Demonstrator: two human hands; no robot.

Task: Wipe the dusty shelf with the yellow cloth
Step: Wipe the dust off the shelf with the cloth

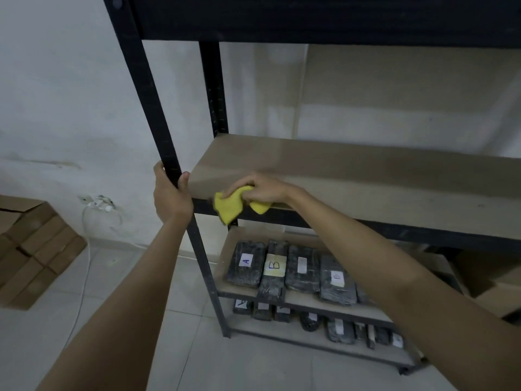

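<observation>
A bare brown shelf board point(352, 170) sits at mid height in a black metal rack. My right hand point(259, 189) is closed on the yellow cloth point(229, 206) at the board's front left edge; part of the cloth hangs down over the black front rail. My left hand point(170, 193) grips the rack's front left upright post point(152, 108) just beside the board's corner.
Below, two lower shelves hold several black wrapped packages point(282, 270) with lettered labels. Cardboard boxes point(31, 249) are stacked on the tiled floor at left. A wall socket with a white cable point(98, 206) is behind the post. More cardboard point(485, 280) sits low right.
</observation>
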